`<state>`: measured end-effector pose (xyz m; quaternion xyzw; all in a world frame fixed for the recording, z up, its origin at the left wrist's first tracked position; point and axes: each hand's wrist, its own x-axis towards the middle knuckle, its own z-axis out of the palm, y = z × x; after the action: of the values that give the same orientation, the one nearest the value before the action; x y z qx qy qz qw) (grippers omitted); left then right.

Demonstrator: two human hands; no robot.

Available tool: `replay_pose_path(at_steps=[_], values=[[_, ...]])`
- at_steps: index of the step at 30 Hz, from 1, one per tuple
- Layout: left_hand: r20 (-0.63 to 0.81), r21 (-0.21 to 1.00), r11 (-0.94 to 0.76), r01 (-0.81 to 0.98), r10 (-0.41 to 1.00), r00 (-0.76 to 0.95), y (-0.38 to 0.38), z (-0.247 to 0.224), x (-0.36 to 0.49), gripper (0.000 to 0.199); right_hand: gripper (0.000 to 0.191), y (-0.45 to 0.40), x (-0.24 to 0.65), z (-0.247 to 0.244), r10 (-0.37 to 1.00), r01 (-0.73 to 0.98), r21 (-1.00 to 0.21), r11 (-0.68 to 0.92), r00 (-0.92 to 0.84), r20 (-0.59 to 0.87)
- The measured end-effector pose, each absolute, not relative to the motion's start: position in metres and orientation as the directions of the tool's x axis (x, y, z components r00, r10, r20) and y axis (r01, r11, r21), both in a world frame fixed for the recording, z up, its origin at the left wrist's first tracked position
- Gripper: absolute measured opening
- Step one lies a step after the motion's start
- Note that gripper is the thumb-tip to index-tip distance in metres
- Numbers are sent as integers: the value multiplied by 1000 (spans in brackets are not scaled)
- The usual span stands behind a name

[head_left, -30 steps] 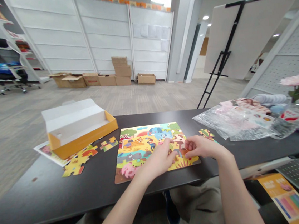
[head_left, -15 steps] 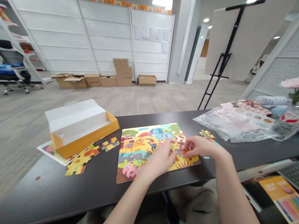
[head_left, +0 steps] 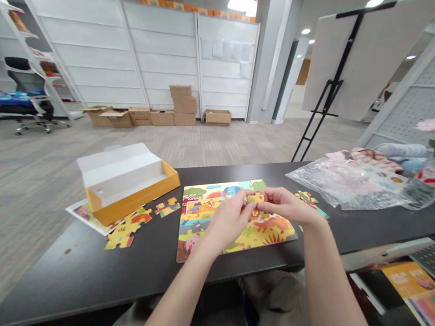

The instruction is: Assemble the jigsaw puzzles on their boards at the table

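Observation:
A colourful animal jigsaw puzzle (head_left: 235, 246) lies on the dark table in front of me. Above its upper right part, a yellow puzzle piece (head_left: 257, 198) is pinched between both hands. My left hand (head_left: 229, 216) closes on the piece's left side, thumb and fingers together. At its right side, my right hand (head_left: 288, 205) grips with thumb and forefinger. Fingers cover part of the piece and of the picture below. Loose puzzle pieces (head_left: 125, 232) lie to the left, and more puzzle pieces (head_left: 308, 198) show beyond my right hand.
An open yellow box (head_left: 135, 197) with a white lid stands at the back left, over a printed sheet (head_left: 84, 216). Clear plastic packaging (head_left: 353, 181) and folded cloths (head_left: 374, 161) cover the right end. A pencil package (head_left: 424, 291) sits below the table's right edge.
Both hands have moved closer together and slightly up the puzzle. The piece, earlier at the right hand low on the picture, is now held between them. The whole view has shifted slightly.

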<state>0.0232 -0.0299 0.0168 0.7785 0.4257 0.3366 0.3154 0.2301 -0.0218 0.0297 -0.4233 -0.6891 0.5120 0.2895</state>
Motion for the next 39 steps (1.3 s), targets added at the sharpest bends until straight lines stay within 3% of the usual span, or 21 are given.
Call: replay_pose_path(at_steps=[4, 7, 10, 12, 16, 21, 24, 30, 35, 39], values=[[239, 673, -356, 649, 934, 265, -8, 20, -44, 34, 43, -15, 225, 27, 953, 274, -954, 124, -301, 37], [205, 459, -136, 878, 978, 45, 2, 14, -106, 34, 44, -9, 226, 24, 970, 271, -950, 157, -221, 98], [65, 302, 39, 953, 996, -61, 1, 3, -145, 43, 44, -7, 226, 22, 965, 243, -948, 207, -211, 157], [-8, 265, 63, 962, 998, -63, -1, -4, -154, 47, 43, -7, 225, 22, 962, 230, -948, 222, -210, 175], [-11, 251, 49, 967, 999, -48, 1, -10, -153, 44, 43, -9, 220, 25, 964, 226, -948, 223, -199, 179], [13, 278, 77, 957, 996, -84, 4, -4, -154, 51, 45, -10, 218, 26, 965, 222, -953, 205, -209, 158], [78, 323, 68, 944, 992, -98, 4, -1, -155, 35, 44, -9, 220, 25, 967, 220, -952, 213, -189, 173], [247, 563, -64, 824, 965, -93, 7, 0, -155, 21, 45, -10, 224, 26, 969, 218, -950, 222, -163, 188], [272, 806, -180, 565, 959, -82, 3, 9, -142, 37, 45, -10, 222, 28, 968, 206, -952, 225, -156, 195], [274, 854, -225, 470, 961, -36, 2, 11, -133, 51, 46, -10, 221, 28, 968, 191, -954, 231, -141, 207]])
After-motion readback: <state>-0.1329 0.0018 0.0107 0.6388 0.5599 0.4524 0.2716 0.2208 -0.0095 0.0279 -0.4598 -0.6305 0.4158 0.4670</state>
